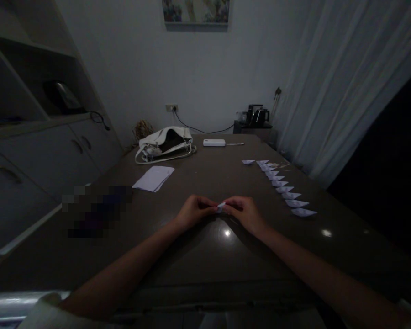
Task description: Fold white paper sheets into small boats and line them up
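Between my two hands, just above the table (205, 256), is a small folded piece of white paper (220, 208). My left hand (197, 210) pinches its left side between thumb and fingers. On the other side my right hand (243, 211) grips it the same way. Most of the paper is hidden by the fingertips, so its exact shape cannot be made out. To the right, several folded white paper boats (283, 189) stand in a slanting row. One more paper boat (248, 162) sits a little apart at the row's far end.
A stack of white paper sheets (154, 178) lies left of centre. Behind it rests a white handbag (166, 144). A white power bank (214, 143) with a short cable lies at the far edge. A blurred-out dark patch (101, 212) covers something on the left.
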Available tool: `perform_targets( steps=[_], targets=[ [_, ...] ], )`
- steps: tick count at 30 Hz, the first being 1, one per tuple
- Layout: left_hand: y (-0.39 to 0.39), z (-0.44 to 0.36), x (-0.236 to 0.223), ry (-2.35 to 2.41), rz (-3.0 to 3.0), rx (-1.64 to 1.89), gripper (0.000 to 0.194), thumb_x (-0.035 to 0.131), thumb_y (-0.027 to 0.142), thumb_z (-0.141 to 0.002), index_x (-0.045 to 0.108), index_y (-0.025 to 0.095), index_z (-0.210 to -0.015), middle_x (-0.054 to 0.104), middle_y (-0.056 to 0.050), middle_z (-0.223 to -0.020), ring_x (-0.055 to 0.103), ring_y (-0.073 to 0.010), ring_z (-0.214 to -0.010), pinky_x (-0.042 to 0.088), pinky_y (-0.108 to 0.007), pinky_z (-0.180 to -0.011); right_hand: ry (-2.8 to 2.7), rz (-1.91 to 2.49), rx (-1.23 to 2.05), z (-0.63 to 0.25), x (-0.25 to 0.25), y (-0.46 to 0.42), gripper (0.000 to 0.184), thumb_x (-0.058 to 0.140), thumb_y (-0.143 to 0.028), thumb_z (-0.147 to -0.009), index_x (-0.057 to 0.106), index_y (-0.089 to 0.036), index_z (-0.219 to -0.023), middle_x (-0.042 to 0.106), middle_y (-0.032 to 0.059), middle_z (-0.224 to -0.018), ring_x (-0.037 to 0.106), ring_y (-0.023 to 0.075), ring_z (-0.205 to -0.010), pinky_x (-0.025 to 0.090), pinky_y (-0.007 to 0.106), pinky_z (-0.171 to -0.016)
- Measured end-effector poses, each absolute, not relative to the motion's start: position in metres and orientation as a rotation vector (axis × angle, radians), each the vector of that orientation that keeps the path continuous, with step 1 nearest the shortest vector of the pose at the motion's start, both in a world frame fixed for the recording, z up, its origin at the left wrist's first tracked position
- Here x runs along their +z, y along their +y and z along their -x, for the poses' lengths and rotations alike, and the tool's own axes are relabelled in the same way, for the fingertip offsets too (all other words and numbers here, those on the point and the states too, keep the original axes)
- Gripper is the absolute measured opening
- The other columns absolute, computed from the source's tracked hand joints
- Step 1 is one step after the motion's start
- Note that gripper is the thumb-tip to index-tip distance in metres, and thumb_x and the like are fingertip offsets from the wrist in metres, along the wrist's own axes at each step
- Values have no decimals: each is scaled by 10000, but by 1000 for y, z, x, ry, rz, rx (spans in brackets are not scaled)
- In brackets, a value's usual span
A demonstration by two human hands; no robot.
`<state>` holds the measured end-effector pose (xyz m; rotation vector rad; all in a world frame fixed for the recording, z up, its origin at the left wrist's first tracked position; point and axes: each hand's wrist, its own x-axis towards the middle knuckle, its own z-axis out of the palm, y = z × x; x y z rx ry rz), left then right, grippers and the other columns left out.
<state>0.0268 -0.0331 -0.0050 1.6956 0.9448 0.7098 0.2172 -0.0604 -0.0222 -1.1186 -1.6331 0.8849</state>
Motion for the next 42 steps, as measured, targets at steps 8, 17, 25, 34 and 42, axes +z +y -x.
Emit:
perform_targets(
  steps=[8,17,25,34,42],
  targets=[
    [-35,-28,-6,982,-1778,766,279,664,345,-726,732,129,-889,734,-72,-854,670,-212,-792,510,-272,-694,-1636,1111,922,-216,-22,-60,191,633,-319,-758,695,-151,-823,700,76,-802,650,194,-733,503,301,-667],
    [-35,-28,-9,938,-1786,768,282,643,322,-747,720,115,-922,733,-84,-846,678,-209,-771,522,-286,-704,-1612,1119,923,-216,-20,-61,192,628,-327,-754,688,-150,-796,689,70,-769,638,184,-705,491,279,-634],
    [-38,-29,-5,935,-1722,744,271,680,330,-717,724,108,-868,734,-79,-820,680,-198,-750,518,-262,-686,-1634,1098,904,-215,-18,-62,183,613,-332,-762,675,-161,-749,668,49,-719,619,168,-675,481,258,-611],
    [-38,-28,-7,900,-1768,729,318,657,386,-750,712,118,-911,731,-75,-831,677,-186,-752,505,-235,-655,-1612,1059,908,-214,-17,-62,184,602,-341,-770,659,-168,-739,652,42,-730,610,169,-701,476,266,-650],
    [-40,-30,-7,906,-1738,777,276,617,346,-776,699,89,-834,707,-65,-714,667,-173,-654,523,-246,-620,-1581,1054,961,-212,-14,-65,192,609,-346,-768,651,-159,-745,638,42,-707,597,159,-664,468,256,-614]
  ],
)
